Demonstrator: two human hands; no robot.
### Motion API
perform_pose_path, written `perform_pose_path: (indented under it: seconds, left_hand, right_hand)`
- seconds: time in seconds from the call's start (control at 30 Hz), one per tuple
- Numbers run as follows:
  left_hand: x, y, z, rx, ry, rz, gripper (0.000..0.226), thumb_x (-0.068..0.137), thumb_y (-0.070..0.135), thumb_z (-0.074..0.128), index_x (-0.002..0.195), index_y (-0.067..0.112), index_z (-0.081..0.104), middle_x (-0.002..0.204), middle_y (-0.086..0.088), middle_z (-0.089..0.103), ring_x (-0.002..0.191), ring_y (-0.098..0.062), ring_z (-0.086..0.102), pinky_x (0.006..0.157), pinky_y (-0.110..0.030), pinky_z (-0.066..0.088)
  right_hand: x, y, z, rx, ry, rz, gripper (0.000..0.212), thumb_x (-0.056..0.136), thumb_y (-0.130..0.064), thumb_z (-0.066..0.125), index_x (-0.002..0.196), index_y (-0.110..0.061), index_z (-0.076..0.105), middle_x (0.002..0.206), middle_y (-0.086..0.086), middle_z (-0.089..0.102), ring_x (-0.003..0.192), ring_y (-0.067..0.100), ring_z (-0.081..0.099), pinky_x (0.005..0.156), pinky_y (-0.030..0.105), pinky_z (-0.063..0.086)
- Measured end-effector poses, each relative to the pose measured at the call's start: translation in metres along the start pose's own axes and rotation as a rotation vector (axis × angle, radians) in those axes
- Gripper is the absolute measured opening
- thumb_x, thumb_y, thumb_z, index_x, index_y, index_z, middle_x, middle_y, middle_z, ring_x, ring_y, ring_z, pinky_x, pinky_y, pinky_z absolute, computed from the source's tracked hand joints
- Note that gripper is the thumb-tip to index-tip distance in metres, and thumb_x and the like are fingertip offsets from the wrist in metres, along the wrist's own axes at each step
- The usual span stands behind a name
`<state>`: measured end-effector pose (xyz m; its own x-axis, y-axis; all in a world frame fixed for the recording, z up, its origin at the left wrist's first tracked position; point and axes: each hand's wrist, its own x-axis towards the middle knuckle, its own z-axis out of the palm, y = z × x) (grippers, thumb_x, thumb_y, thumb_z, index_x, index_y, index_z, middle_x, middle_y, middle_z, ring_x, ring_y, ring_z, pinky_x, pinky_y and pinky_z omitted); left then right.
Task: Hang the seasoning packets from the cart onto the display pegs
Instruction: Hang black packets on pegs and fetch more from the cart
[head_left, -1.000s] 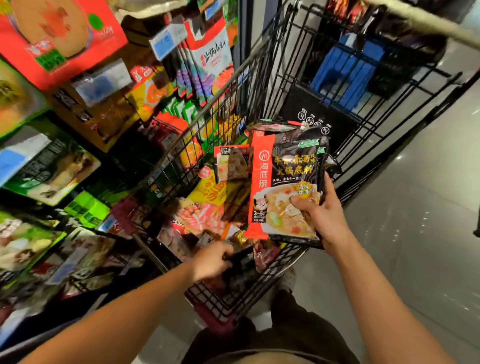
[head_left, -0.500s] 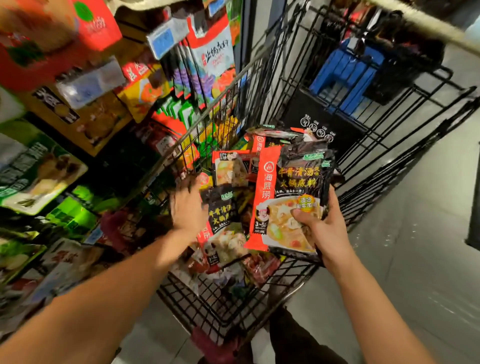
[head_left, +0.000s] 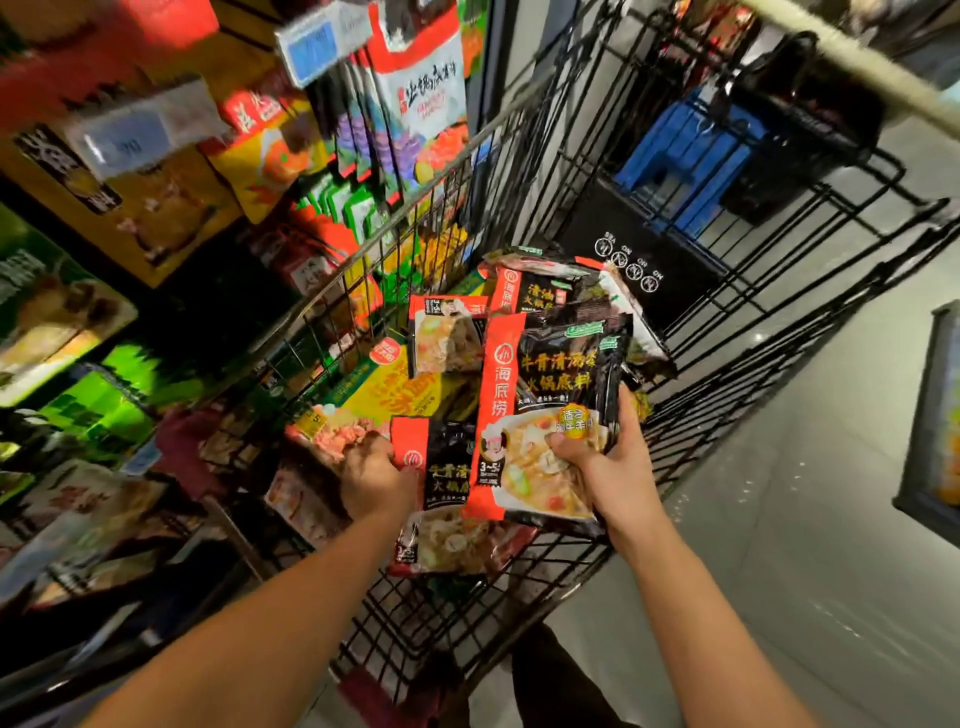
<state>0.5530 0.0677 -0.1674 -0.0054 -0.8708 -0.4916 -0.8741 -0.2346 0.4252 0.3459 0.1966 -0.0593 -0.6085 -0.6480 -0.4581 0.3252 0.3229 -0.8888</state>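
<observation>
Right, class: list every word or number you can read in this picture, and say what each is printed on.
"海底捞", "牛骨清汤", "火锅底料", "3~5": red-and-black plastic packet in the right hand.
"牛骨清", "火锅底": matching packet gripped by the left hand, partly covered.
"火锅底料": white hanging packet.
Too blurred to read: blue price tags.
</observation>
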Motion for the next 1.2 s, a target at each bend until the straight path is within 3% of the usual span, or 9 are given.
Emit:
perform_pose_path:
  seconds: [0.13,0.33,0.5,0.63,0.8,0.97,1.03,1.13,1.2]
  left_hand:
    - [0.005,0.016,0.009,0.112,-0.047,0.059,0.021,0.088,0.023,0.064,0.106,0.016,0.07,0.12,-0.01,0.065,0.117,-0.032,0.06,0.1,-0.042,0.05]
    - [-0.017,0.019,0.036,-0.021,-0.177,-0.032,0.05,0.094,0.02,0.066,0.135,0.01,0.038,0.11,-0.017,0.068,0.099,-0.037,0.066,0.07,-0.038,0.042]
    - [-0.01,0.009,0.044,-0.241,-0.362,-0.056,0.033,0.087,0.027,0.081,0.102,0.011,0.056,0.102,-0.005,0.066,0.092,-0.025,0.061,0.077,-0.032,0.046]
    - [-0.012,0.003,0.051,-0.347,-0.462,-0.044,0.027,0.095,0.023,0.072,0.117,0.006,0.069,0.079,-0.005,0.06,0.07,-0.019,0.054,0.059,-0.026,0.039]
    - [-0.02,0.015,0.02,-0.532,-0.31,0.077,0.021,0.099,0.018,0.066,0.116,0.005,0.07,0.109,-0.007,0.07,0.107,-0.027,0.065,0.085,-0.028,0.049]
    - [-0.034,0.061,-0.072,-0.792,-0.083,0.076,0.017,0.099,0.028,0.067,0.086,0.019,0.068,0.067,0.005,0.069,0.065,-0.014,0.064,0.059,-0.022,0.053]
    - [-0.042,0.065,-0.108,-0.977,-0.028,0.007,0.024,0.093,0.045,0.072,0.093,0.021,0.07,0.078,0.002,0.073,0.072,-0.012,0.071,0.066,-0.019,0.055]
    - [-0.065,0.059,-0.128,-1.108,-0.214,-0.084,0.072,0.064,0.056,0.092,0.119,0.015,0.071,0.112,-0.015,0.075,0.103,-0.036,0.072,0.097,-0.054,0.055]
    - [-0.083,0.063,-0.132,-1.157,-0.087,-0.085,0.056,0.071,0.036,0.091,0.112,0.004,0.071,0.097,-0.017,0.076,0.086,-0.033,0.074,0.087,-0.054,0.059]
  right_hand:
    - [-0.004,-0.007,0.0,-0.059,0.005,-0.044,0.095,0.086,0.001,0.078,0.155,-0.046,0.032,0.134,-0.001,0.068,0.11,0.021,0.073,0.096,0.051,0.059]
    - [-0.002,-0.008,-0.009,-0.072,0.009,-0.043,0.095,0.087,-0.001,0.078,0.157,-0.042,0.029,0.133,0.0,0.069,0.113,0.024,0.072,0.096,0.055,0.058]
    - [0.004,-0.003,-0.016,-0.14,0.027,-0.038,0.099,0.083,-0.008,0.082,0.156,-0.047,0.027,0.141,-0.003,0.063,0.121,0.022,0.067,0.101,0.054,0.055]
    - [0.01,-0.004,-0.025,-0.156,0.058,-0.061,0.099,0.077,-0.014,0.084,0.153,-0.049,0.03,0.141,-0.003,0.064,0.124,0.024,0.065,0.103,0.057,0.053]
    - [0.012,-0.007,-0.037,-0.115,0.032,-0.068,0.095,0.084,-0.006,0.081,0.153,-0.049,0.032,0.139,-0.003,0.066,0.12,0.023,0.068,0.1,0.057,0.055]
    - [0.006,-0.036,-0.036,-0.114,-0.085,-0.11,0.095,0.088,-0.003,0.078,0.153,-0.052,0.03,0.142,-0.011,0.062,0.125,0.016,0.064,0.11,0.049,0.049]
    - [0.008,-0.054,-0.034,-0.139,-0.13,-0.146,0.096,0.087,-0.005,0.079,0.157,-0.046,0.027,0.151,-0.011,0.053,0.134,0.015,0.055,0.115,0.046,0.044]
    - [0.009,-0.09,-0.021,-0.243,-0.224,-0.237,0.101,0.082,-0.024,0.086,0.16,-0.044,0.025,0.162,-0.01,0.037,0.146,0.017,0.041,0.119,0.047,0.037]
    - [0.008,-0.114,-0.01,-0.318,-0.3,-0.316,0.102,0.082,-0.028,0.087,0.16,-0.044,0.023,0.159,-0.016,0.033,0.145,0.01,0.035,0.118,0.042,0.034]
